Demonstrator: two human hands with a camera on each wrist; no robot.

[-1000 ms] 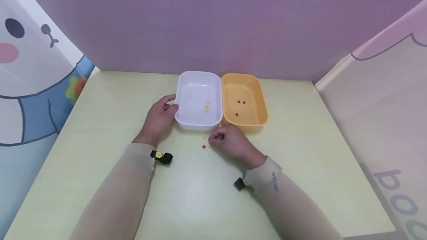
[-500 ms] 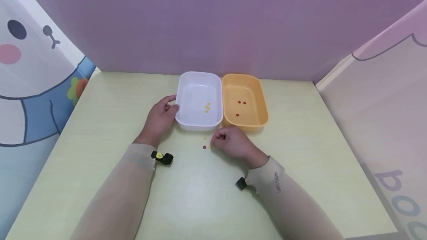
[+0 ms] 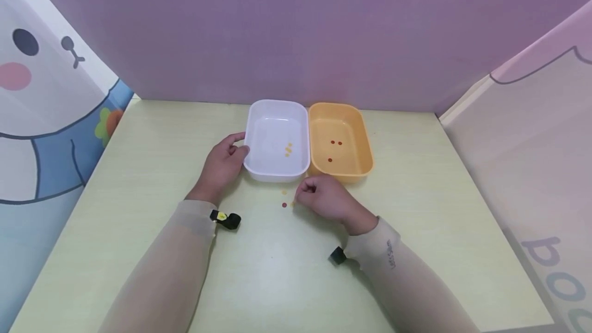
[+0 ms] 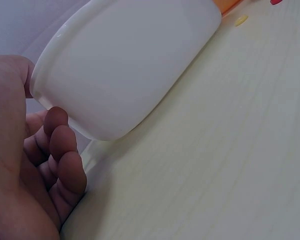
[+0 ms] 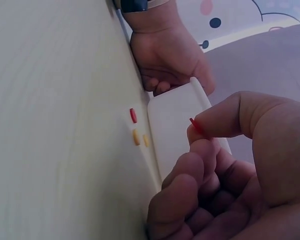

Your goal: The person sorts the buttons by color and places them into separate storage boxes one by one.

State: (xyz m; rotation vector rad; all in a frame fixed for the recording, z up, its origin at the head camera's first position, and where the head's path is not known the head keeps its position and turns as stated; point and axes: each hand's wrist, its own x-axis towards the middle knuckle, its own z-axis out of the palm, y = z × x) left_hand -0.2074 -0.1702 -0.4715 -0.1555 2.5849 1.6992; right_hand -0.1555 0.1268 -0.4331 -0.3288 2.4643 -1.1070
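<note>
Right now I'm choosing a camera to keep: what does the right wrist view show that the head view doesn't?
Only the right wrist view shows the pinched red disc in the right hand. Only the head view shows the orange tub, three red discs in it and the yellow discs inside the white tub. Both show the right hand, left hand, white tub, and on the table a loose red disc and two loose yellow discs.

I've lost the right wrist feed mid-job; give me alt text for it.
The right hand pinches a small red disc between thumb and finger. Beyond it, the left hand holds the white tray; beside the tray, another red disc and two yellow pieces, one larger in view, lie on the table.
</note>
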